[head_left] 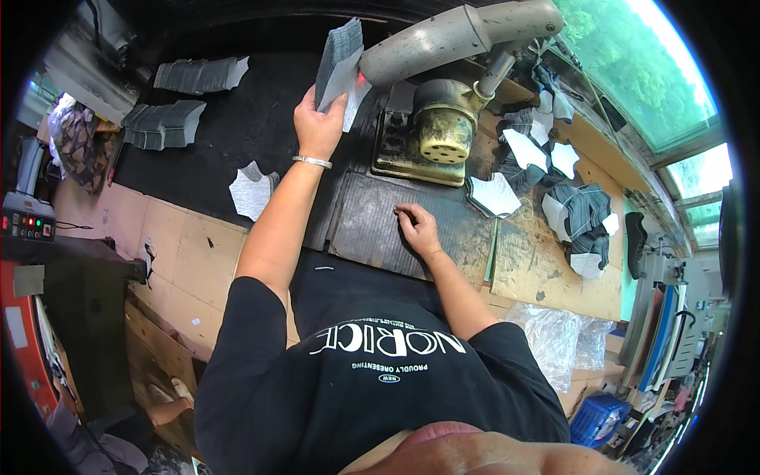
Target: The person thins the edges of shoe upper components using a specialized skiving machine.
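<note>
Raised at the upper middle, my left hand [319, 124] grips a stack of grey cut fabric pieces [339, 67] with the thumb against its pale front face. The stack stands upright beside a metal machine arm [431, 43]; a small red glow shows where they meet. My right hand [419, 228] lies on a dark worn board [372, 226] with its fingers curled together. A small dark spot shows at its fingertips, too small to name. Beyond that hand is a yellowed round machine head [443, 127] over a metal base. A small stack of pieces [252, 191] lies left of my forearm.
Two long rows of grey pieces [199, 75] [164, 124] lie on the black table at far left. Loose stacks [495, 195] and bundles [582, 218] crowd the right side below a window. Nearer are clear plastic bags [546, 340], a blue basket [599, 419] and another person's foot [183, 389].
</note>
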`<control>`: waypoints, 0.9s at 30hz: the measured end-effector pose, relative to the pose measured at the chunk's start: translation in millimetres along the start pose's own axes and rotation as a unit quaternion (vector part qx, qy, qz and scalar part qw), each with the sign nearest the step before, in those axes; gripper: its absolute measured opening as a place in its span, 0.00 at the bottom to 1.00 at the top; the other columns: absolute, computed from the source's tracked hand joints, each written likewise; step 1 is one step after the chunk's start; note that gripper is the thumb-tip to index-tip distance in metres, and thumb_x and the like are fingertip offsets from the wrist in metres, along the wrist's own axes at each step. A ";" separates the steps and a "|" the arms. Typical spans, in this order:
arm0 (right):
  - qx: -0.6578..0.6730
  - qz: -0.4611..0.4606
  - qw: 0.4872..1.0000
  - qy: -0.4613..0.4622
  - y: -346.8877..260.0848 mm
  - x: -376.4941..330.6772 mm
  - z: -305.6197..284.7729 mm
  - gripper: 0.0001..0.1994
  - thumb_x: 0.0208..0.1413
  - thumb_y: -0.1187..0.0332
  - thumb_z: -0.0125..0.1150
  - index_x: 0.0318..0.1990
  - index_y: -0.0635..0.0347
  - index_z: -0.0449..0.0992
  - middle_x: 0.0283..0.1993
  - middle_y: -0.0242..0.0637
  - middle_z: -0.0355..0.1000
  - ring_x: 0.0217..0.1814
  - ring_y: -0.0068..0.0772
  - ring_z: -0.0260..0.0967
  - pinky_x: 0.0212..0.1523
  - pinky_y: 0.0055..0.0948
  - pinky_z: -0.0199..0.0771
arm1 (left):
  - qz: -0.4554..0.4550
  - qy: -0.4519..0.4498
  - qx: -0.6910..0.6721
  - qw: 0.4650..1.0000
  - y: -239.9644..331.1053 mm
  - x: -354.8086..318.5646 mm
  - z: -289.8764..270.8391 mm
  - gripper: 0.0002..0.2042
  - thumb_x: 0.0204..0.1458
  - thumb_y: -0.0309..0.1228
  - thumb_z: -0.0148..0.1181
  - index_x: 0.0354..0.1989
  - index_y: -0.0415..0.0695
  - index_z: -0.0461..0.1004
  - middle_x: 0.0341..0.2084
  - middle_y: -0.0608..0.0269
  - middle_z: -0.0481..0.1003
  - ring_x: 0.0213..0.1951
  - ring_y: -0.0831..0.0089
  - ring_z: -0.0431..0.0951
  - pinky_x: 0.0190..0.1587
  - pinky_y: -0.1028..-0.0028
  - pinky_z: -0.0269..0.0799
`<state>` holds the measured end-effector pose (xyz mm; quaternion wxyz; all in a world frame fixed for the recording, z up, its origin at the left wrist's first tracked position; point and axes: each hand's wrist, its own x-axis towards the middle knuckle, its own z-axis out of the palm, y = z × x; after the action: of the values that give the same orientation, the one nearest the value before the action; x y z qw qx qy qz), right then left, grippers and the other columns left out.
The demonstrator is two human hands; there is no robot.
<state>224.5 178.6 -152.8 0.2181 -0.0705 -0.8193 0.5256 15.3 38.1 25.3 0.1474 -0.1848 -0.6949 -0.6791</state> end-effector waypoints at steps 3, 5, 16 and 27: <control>-0.009 0.000 1.000 -0.004 -1.2 -0.4 -0.6 0.07 0.53 0.76 0.55 0.38 0.64 0.76 0.35 0.41 0.76 0.37 0.34 0.75 0.40 0.26 0.73 | -0.005 0.000 0.001 1.000 0.2 -4.2 -3.0 0.17 0.46 0.29 0.64 0.42 0.30 0.74 0.35 0.53 0.79 0.37 0.72 0.78 0.42 0.74 0.71; -0.016 0.001 1.000 -0.008 -2.3 -0.6 -0.7 0.07 0.53 0.76 0.55 0.39 0.65 0.76 0.35 0.40 0.76 0.38 0.31 0.75 0.41 0.25 0.73 | -0.004 -0.002 0.006 1.000 -0.5 -6.9 -5.1 0.17 0.46 0.29 0.64 0.42 0.30 0.74 0.35 0.54 0.79 0.37 0.72 0.77 0.43 0.74 0.71; -0.010 0.000 1.000 -0.006 -2.1 -1.1 -0.6 0.07 0.52 0.76 0.55 0.38 0.63 0.76 0.36 0.43 0.76 0.38 0.40 0.75 0.40 0.28 0.73 | -0.047 -0.036 -0.047 0.997 -2.8 -19.2 -18.3 0.17 0.47 0.29 0.65 0.42 0.29 0.74 0.35 0.57 0.78 0.37 0.75 0.76 0.43 0.75 0.70; -0.012 -0.001 1.000 -0.009 -1.9 -0.7 -0.6 0.07 0.52 0.75 0.55 0.38 0.63 0.76 0.36 0.42 0.76 0.37 0.39 0.75 0.40 0.28 0.73 | -0.094 -0.057 -0.136 0.985 -11.8 -22.6 -20.2 0.18 0.47 0.26 0.64 0.46 0.30 0.71 0.38 0.56 0.77 0.39 0.74 0.75 0.45 0.75 0.69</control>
<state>225.5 178.1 -151.1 0.2102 -0.0672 -0.8276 0.5161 29.1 16.6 5.2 0.0164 -0.1756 -0.6181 -0.7661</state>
